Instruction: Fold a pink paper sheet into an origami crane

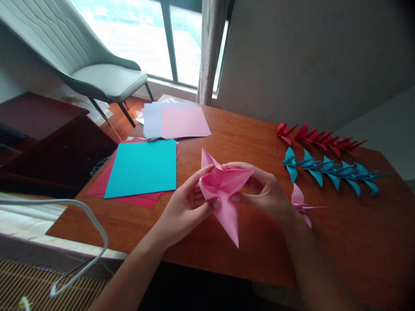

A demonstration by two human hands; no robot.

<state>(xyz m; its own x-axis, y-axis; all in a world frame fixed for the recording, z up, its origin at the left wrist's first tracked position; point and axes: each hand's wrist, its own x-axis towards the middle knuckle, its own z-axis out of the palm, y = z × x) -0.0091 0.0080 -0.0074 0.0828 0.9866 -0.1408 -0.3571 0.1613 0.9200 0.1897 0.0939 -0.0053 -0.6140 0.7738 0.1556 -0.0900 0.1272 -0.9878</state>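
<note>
A pink origami piece (227, 211), partly folded and spread into pointed flaps, is held up over the near part of the table. My left hand (186, 201) grips its left side, thumb on the near face and fingers behind. On the right side, my right hand (264, 188) pinches it between thumb and fingers. One long point hangs down toward me and another rises at the back. Beside my right wrist sits a finished pink paper crane (298, 201), partly hidden by the forearm.
Rows of red cranes (324, 138) and blue cranes (330, 170) stand at the right of the wooden table (233, 127). Turquoise paper (142, 168) tops red sheets at left, with pale pink paper (184, 122) behind. A chair (106, 80) stands beyond; a white cable (94, 216) curves at lower left.
</note>
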